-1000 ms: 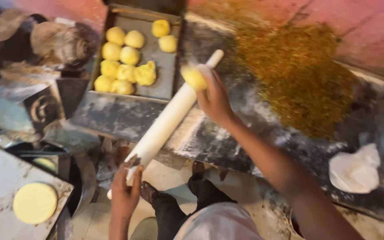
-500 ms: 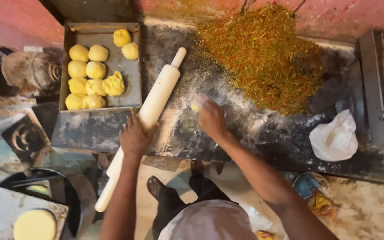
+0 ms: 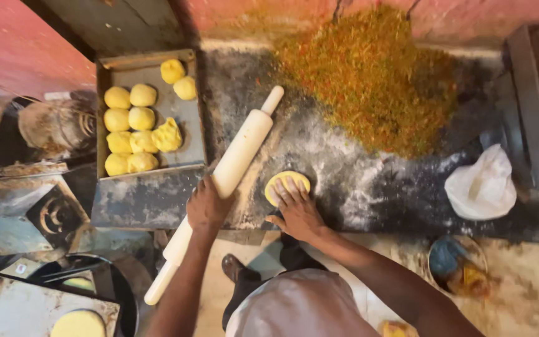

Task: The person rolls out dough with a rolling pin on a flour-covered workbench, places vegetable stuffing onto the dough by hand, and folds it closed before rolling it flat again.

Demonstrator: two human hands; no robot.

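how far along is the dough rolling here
Done: one flat yellow disc lies on the board at lower left. In hand: the right hand presses a dough ball flat on the floured slab; the left hand holds the rolling pin. Left: about ten dough balls in the tray.

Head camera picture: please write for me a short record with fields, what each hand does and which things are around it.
left hand: grips the rolling pin near its middle; the pin lies slanted across the floured worktop
right hand: presses flat on a yellow dough disc
tray: metal, left of the pin, holds yellow dough balls
filling: heap of orange-green shredded mix at the back of the worktop
other: white plastic bag at right; another flat dough disc on a board, lower left
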